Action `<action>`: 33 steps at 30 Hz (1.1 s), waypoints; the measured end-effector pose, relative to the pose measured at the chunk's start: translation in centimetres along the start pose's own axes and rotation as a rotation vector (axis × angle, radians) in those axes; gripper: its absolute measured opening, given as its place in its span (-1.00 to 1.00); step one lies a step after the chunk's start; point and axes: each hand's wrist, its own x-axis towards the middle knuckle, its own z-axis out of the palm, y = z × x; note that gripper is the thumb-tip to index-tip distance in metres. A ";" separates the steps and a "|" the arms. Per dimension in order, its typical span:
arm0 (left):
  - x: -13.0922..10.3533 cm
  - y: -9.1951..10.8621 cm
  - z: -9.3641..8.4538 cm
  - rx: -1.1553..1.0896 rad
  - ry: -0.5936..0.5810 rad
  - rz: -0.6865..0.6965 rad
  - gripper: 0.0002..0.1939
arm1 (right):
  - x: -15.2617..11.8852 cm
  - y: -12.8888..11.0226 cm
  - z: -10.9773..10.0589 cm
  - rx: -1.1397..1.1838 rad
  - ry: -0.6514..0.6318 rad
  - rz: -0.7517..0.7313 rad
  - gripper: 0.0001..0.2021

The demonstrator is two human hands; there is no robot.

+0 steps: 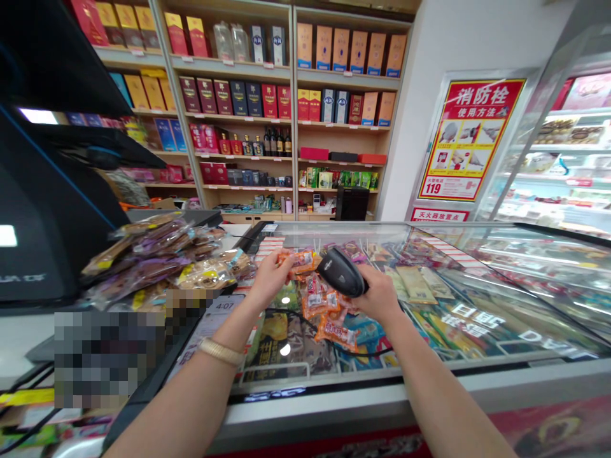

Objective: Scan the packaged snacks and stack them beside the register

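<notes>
My left hand (273,275) pinches an orange snack packet (301,259) above the glass top of a chest freezer (396,372). In my right hand (379,296) is a black barcode scanner (340,272), its head tilted toward that packet. Below the scanner, several more orange packets (338,332) lie in a loose pile on the glass. My right fingers are partly hidden behind the scanner's handle. The scanner's dark cord runs across the glass under both arms.
Bagged snacks (157,254) are heaped at the left beside a dark checkout machine (42,210). A phone (210,327) showing 4:07 lies left of the freezer glass. Shelves of boxed bottles (233,98) stand at the back. A lit display cooler (568,152) is at the right.
</notes>
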 end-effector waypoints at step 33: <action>-1.1 -0.2 -10.9 1.392 0.236 0.201 -0.61 | 0.2 0.2 0.0 0.033 0.164 0.079 -0.87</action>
